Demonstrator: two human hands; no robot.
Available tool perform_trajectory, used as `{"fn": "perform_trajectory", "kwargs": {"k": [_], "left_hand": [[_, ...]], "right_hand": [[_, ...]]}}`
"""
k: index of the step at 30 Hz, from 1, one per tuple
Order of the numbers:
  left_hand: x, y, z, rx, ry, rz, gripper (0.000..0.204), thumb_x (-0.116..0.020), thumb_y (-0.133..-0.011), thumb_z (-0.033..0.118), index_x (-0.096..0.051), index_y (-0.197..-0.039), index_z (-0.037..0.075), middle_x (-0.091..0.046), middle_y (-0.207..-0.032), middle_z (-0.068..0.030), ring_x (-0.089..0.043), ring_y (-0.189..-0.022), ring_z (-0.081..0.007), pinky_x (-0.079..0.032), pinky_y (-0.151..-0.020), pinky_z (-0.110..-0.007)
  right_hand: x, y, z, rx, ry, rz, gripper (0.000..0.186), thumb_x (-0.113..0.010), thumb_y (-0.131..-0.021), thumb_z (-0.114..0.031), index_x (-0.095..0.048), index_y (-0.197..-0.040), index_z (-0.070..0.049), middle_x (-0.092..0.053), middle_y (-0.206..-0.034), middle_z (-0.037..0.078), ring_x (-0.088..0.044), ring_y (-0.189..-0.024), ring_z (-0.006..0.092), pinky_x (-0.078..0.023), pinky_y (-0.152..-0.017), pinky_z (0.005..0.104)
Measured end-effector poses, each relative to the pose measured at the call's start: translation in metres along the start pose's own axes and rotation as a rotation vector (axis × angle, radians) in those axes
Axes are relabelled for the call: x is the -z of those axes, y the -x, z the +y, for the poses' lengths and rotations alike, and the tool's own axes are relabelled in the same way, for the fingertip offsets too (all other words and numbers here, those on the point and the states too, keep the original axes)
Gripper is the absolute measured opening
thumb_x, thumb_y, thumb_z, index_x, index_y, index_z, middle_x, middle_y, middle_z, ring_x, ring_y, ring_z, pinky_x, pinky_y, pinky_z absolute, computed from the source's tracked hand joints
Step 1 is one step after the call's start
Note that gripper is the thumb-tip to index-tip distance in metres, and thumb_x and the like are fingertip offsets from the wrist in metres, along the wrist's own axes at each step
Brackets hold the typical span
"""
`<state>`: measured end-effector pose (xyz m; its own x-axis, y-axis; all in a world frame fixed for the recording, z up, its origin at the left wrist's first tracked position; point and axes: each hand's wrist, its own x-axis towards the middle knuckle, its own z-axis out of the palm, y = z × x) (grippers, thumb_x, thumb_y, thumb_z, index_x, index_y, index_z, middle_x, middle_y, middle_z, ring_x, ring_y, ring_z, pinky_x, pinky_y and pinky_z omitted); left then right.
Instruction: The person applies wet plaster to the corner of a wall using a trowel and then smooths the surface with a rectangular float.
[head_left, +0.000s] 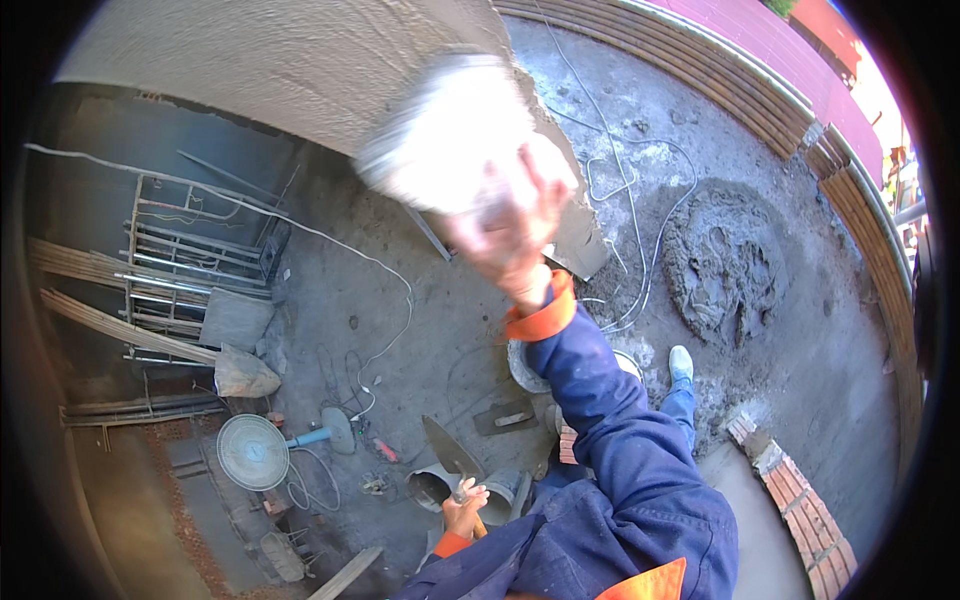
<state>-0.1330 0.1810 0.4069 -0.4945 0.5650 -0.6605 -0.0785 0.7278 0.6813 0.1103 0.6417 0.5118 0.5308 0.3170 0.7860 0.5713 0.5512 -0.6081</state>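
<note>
Currently plastering: the blurred white flat float [450, 130] is pressed against the grey rough-rendered wall face [300, 60], just at its broken lower edge [575, 215]. Right hand [510, 235] is raised, fingers wrapped over the float's back, clamped on it; motion blur hides exactly how. Left hand [463, 508] is low by the body, fist closed round the handle of a pointed steel trowel [450, 450], blade tilted up and away.

Judgement: smoothing stroke in hand, near the render's edge. The next pass calls for flat, even pressure and stopping short of that edge, or the float tips off it.

Room: view drops steeply to a concrete floor. Below the arm sit round buckets [432, 488] and a white shoe [681, 362]. Heap of wet grey mortar [722, 265] well to the right, loose white cables [625, 200] between it and the wall. Red brick stack [800, 505] lower right. Left side: round fan [253, 452], metal rack [190, 260], bamboo poles [110, 325]. Elbow swing looks free rightward.
</note>
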Motion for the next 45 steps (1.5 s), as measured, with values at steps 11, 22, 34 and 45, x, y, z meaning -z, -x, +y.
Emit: {"fn": "perform_trajectory", "kwargs": {"k": [11,22,34,45], "left_hand": [[-0.014,-0.013,-0.001,0.018,-0.095,-0.054,0.054,-0.074,-0.082,0.0,-0.055,-0.132,-0.009,-0.072,-0.101,-0.0163,-0.071,-0.084,-0.0194,-0.058,-0.077,-0.029],[-0.014,-0.01,-0.005,0.067,-0.244,-0.11,0.057,-0.066,-0.082,-0.006,-0.05,-0.137,-0.01,-0.07,-0.111,-0.0173,-0.071,-0.093,-0.0219,-0.056,-0.083,-0.031],[-0.048,-0.017,-0.024,0.159,-0.285,-0.143,0.056,-0.067,-0.086,-0.002,-0.047,-0.138,-0.011,-0.067,-0.115,-0.0222,-0.07,-0.096,-0.0269,-0.058,-0.083,-0.034],[-0.08,-0.048,-0.042,0.234,-0.192,-0.16,0.057,-0.066,-0.085,-0.003,-0.046,-0.137,-0.012,-0.066,-0.116,-0.0236,-0.07,-0.097,-0.0295,-0.058,-0.083,-0.035]], "right_hand": [[0.018,0.059,-0.011,-0.191,-0.032,-0.059,0.077,-0.088,-0.066,-0.029,-0.054,-0.13,-0.004,-0.056,-0.129,0.017,-0.052,-0.12,0.0351,-0.039,-0.102,0.047],[0.056,0.291,0.189,-1.444,-0.3,0.251,0.068,-0.082,-0.083,-0.027,-0.046,-0.133,0.002,-0.061,-0.124,0.018,-0.061,-0.112,0.0249,-0.048,-0.099,0.0378],[0.015,0.218,0.104,-0.846,-0.119,0.201,0.07,-0.084,-0.071,-0.035,-0.052,-0.125,-0.003,-0.05,-0.122,0.018,-0.044,-0.119,0.0297,-0.04,-0.1,0.0445],[0.146,0.43,0.306,-1.93,-0.341,0.272,0.033,-0.072,-0.086,-0.031,-0.059,-0.111,-0.012,-0.063,-0.086,0.001,-0.064,-0.078,0.0153,-0.051,-0.068,0.036]]}}
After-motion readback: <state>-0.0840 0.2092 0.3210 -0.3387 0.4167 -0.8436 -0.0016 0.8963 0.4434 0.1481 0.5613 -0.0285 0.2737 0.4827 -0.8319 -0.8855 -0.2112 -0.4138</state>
